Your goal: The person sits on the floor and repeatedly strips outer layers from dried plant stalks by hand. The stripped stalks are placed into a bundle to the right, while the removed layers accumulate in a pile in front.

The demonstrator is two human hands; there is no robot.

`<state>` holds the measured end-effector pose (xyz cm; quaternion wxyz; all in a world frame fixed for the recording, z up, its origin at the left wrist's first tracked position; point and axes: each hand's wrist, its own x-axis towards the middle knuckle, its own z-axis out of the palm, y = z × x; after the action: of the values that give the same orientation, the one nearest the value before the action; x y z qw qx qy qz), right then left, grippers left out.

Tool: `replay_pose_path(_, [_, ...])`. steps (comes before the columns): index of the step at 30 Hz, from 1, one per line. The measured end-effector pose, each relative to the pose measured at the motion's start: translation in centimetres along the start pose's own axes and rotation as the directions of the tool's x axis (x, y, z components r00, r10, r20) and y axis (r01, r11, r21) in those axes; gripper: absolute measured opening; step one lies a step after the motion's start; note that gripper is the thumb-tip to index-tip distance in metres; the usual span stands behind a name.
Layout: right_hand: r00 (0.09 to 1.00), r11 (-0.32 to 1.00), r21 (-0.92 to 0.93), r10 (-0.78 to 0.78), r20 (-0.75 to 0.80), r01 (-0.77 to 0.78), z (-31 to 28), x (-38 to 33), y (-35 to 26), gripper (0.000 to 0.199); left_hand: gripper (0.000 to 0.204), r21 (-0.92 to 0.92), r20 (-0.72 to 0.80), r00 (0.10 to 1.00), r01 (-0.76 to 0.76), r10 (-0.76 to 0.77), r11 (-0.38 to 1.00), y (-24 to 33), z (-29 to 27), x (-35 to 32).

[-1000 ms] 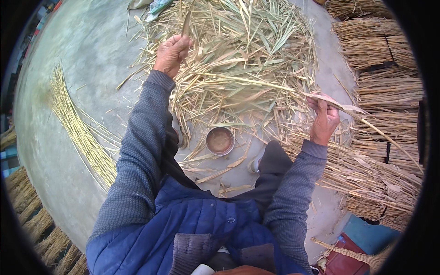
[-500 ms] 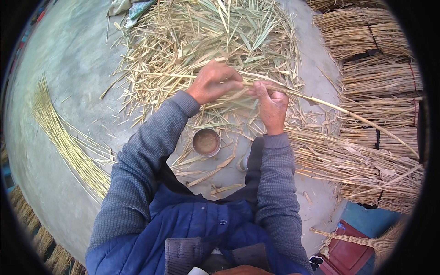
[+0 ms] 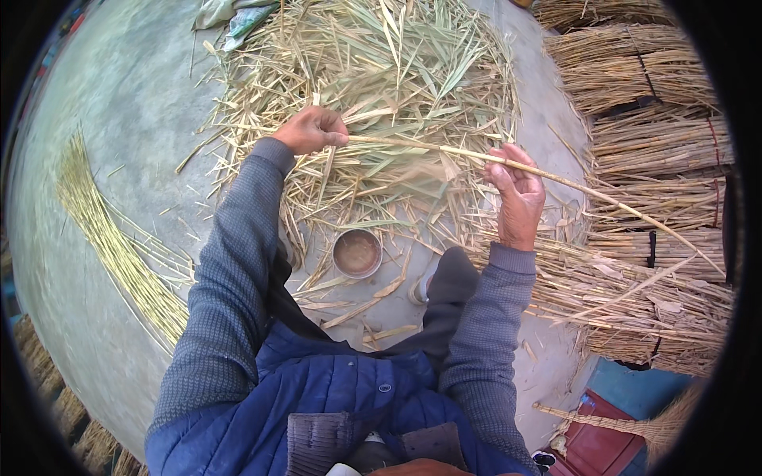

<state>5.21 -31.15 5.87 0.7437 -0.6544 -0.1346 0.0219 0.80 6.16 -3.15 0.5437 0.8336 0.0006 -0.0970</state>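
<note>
Stalk (image 3: 397,143), thin, smooth and pale yellow, is held up above a big pile of dry leaves (image 3: 413,87). It slants down toward the right edge of the grey floor (image 3: 143,119), with small bumps along it. The left hand (image 3: 313,129) has its thumb and fingers closed tight on one end. The right hand (image 3: 520,198) is further along, with its fingers loosely bent and the stalk lying across them. I cannot tell if these fingers pinch it.

The leaves are flat, long and papery, some tan and some soft green. A round bowl (image 3: 379,255) with a thin rim and brown inside sits on the floor between the person's legs. Near the floor's left edge lies a bunch of yellow stalks (image 3: 119,238), straight and neat, spread a bit at the far end. Along the right edge are fat bundles (image 3: 635,71) of rough brown stalks, some tied with dark bands. Nearer the person, leafy stalks (image 3: 627,293) lie in a messy heap. A straw broom (image 3: 635,426) with a woven handle is by the near right corner.

The person wears bumpy grey sleeves (image 3: 230,301) and a puffy blue coat (image 3: 349,397).
</note>
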Motion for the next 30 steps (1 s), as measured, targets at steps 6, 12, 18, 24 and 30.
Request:
replay_pose_path(6, [0.999,0.997,-0.067,-0.049,-0.022,0.047,0.9,0.0,0.3,0.023,0.026,0.023,0.016,0.996,0.082,-0.082,0.996,2.9,0.8,-0.7])
replay_pose_path(12, [0.996,0.997,-0.035,-0.077,-0.046,0.076,3.4,-0.2,0.7,0.024,0.026,0.342,-0.292,0.787,-0.444,0.543,0.828,6.5,5.0,-0.9])
replay_pose_path(18, [0.999,0.999,-0.033,-0.021,-0.037,0.02,4.1,-0.3,0.7,0.029,0.021,-0.237,-0.313,0.929,-0.276,0.196,0.931,6.0,4.8,-1.3])
replay_pose_path(24, [0.997,0.998,-0.042,0.04,-0.062,-0.043,4.0,-0.2,1.2,0.032,0.027,-0.005,-0.216,0.93,-0.305,0.297,0.952,4.6,3.2,-1.4])
replay_pose_path(30, [0.993,0.993,-0.086,0.066,-0.102,-0.075,3.8,0.2,0.8,0.033,0.025,0.13,-0.129,0.949,-0.271,0.287,0.954,3.0,0.8,-2.2])
